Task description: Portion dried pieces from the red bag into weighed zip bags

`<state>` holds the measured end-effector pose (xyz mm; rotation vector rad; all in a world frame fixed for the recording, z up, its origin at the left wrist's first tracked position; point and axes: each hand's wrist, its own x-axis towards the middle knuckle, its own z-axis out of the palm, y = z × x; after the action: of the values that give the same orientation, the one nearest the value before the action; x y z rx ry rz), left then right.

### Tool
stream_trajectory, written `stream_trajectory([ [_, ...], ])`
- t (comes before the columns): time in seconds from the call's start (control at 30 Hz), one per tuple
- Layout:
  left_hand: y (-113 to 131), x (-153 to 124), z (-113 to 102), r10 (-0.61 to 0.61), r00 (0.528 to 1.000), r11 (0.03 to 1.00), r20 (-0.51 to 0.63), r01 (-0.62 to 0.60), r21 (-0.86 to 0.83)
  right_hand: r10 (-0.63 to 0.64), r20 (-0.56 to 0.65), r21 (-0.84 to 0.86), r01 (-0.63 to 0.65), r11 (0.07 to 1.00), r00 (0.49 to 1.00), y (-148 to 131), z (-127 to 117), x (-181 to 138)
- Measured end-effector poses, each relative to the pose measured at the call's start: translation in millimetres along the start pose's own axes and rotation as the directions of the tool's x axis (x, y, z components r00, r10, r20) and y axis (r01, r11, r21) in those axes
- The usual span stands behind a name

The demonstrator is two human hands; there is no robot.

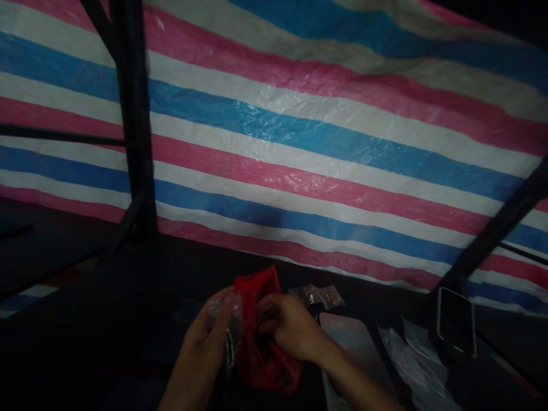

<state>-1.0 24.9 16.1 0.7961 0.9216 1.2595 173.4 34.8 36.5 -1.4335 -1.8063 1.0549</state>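
A red plastic bag stands open on a dark table, low in the middle of the view. My left hand is closed on a small clear plastic bag just left of the red bag. My right hand reaches into the red bag's mouth with its fingers curled; what they hold, if anything, is hidden. The light is dim.
Two small clear packets with brown contents lie behind the red bag. A pale flat sheet and several empty clear bags lie to the right. A phone leans against a dark post. A striped tarp hangs behind.
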Motion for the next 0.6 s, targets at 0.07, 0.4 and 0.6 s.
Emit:
stream_trajectory([
  [0.07,1.8,0.6,-0.4,0.033,0.999,0.997,-0.026,-0.031,0.065,0.021,-0.042,0.065,-0.018,0.998,0.999,7.2,-0.8,-0.2],
  [0.4,-40.3,16.1,-16.1,0.338,0.911,0.718,0.238,-0.412,0.561,-0.05,-0.084,0.27,0.071,0.96,0.995,-8.0,-34.8,-27.2],
  [0.6,-65.5,26.0,-15.6,0.484,0.819,0.555,0.307,-0.559,0.616,-0.236,-0.099,-0.122,0.223,0.967,0.967,-53.5,-23.8,-41.8],
])
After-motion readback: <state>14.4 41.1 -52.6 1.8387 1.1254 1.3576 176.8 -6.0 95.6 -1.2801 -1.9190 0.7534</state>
